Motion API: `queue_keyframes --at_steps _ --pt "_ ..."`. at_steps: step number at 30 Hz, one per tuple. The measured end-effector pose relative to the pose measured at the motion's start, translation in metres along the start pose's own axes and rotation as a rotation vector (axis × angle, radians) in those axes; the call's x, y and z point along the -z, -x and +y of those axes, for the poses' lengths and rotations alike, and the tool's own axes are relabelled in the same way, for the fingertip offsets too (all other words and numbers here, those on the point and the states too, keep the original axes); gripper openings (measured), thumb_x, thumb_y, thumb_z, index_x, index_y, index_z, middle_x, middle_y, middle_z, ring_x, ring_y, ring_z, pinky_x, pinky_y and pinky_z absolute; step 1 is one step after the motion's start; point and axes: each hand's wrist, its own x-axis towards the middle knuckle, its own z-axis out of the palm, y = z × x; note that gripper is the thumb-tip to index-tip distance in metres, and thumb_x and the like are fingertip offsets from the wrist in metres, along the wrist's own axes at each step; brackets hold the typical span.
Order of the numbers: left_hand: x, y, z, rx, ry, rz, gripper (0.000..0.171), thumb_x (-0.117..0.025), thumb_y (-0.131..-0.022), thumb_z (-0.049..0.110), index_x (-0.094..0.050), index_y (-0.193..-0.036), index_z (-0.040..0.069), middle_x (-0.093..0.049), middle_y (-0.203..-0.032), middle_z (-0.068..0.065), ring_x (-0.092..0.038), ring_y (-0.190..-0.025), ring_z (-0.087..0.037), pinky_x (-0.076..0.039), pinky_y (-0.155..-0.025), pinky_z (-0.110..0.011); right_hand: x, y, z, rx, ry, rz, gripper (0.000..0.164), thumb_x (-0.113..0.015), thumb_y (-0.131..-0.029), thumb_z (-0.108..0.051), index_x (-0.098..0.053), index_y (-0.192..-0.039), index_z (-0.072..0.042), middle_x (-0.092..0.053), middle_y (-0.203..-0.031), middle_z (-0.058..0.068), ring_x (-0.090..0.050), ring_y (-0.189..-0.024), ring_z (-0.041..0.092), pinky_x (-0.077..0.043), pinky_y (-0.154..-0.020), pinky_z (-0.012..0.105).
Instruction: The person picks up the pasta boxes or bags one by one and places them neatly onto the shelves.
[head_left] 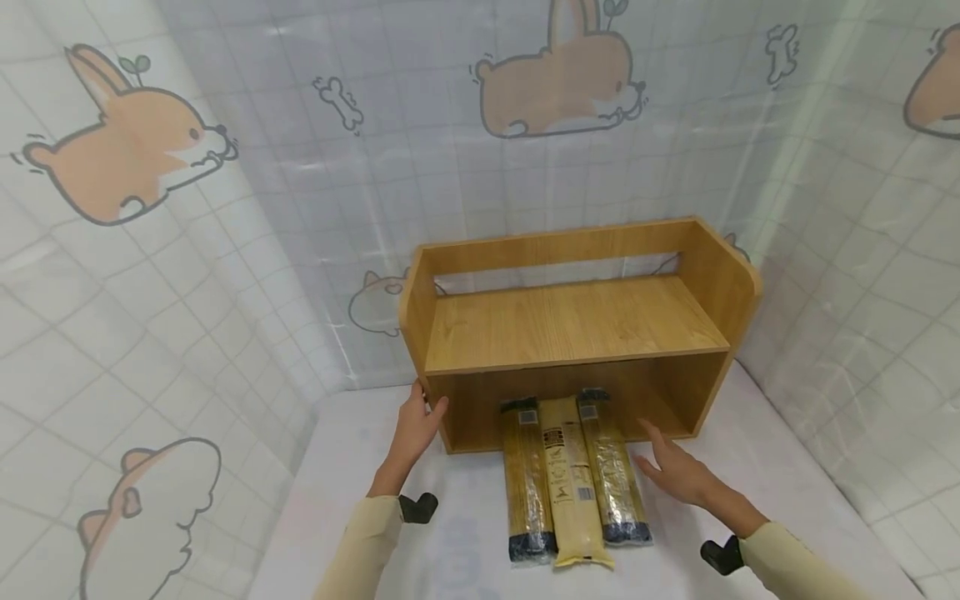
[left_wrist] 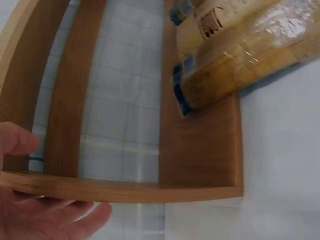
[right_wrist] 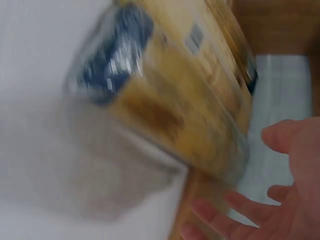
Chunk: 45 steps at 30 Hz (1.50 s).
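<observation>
A two-tier wooden shelf (head_left: 577,321) stands on the white table. My left hand (head_left: 414,425) holds its left side panel (left_wrist: 125,191), thumb on the inner side and fingers on the outer. Three long packs of dried noodles lie side by side, far ends in the lower compartment, near ends out on the table. The left pack (head_left: 527,475) and right pack (head_left: 613,475) are clear with dark blue ends; the middle one (head_left: 573,479) is cream with printing. My right hand (head_left: 678,471), fingers spread and holding nothing, is just right of the right pack, blurred in the right wrist view (right_wrist: 170,110).
White table surface (head_left: 360,467) extends left and in front of the shelf. Tiled-pattern sheeting with cartoon dogs (head_left: 558,79) rises behind and on both sides. A back rail (head_left: 555,248) runs along the shelf's top. Dark cameras (head_left: 420,507) sit at both wrists.
</observation>
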Motion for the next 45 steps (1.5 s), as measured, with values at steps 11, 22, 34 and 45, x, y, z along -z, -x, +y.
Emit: queue_keyframes --at_steps 11,22,34,45 --pt "0.008 -0.023 0.006 -0.01 -0.088 0.104 0.036 -0.052 -0.1 0.017 -0.056 -0.128 -0.006 -0.07 -0.113 -0.03 -0.07 -0.095 -0.037 -0.057 -0.074 -0.041 -0.052 -0.02 -0.024 -0.171 -0.026 -0.02 0.084 -0.062 -0.099 -0.041 -0.02 -0.157 0.001 -0.04 -0.14 0.044 -0.064 -0.106 0.051 -0.055 -0.076 0.061" --pt "0.01 -0.04 0.014 -0.003 -0.103 0.082 0.031 -0.052 -0.097 0.016 -0.063 -0.115 -0.007 -0.066 -0.086 -0.018 -0.056 -0.066 -0.02 -0.041 -0.054 -0.026 -0.065 -0.022 -0.022 -0.2 0.073 0.035 0.084 -0.062 -0.097 -0.036 -0.017 -0.157 0.002 -0.05 -0.125 0.036 -0.061 -0.097 0.044 -0.052 -0.07 0.055" --pt "0.013 -0.037 0.01 -0.024 -0.15 0.107 0.026 -0.051 -0.095 0.012 -0.063 -0.108 -0.008 -0.055 -0.073 -0.01 -0.048 -0.06 -0.018 -0.036 -0.051 -0.027 -0.079 -0.021 -0.029 -0.234 -0.029 0.071 0.091 -0.07 -0.092 -0.029 -0.013 -0.157 -0.002 -0.045 -0.124 0.039 -0.058 -0.073 0.032 -0.047 -0.055 0.042" --pt "0.014 -0.035 0.009 0.007 -0.167 0.081 0.029 -0.051 -0.096 0.011 -0.062 -0.114 -0.008 -0.061 -0.078 -0.014 -0.052 -0.062 -0.019 -0.038 -0.052 -0.026 -0.09 -0.02 -0.023 -0.187 -0.149 0.14 0.088 -0.064 -0.089 -0.008 -0.01 -0.158 -0.001 -0.041 -0.116 0.04 -0.044 -0.056 0.02 -0.033 -0.048 0.031"
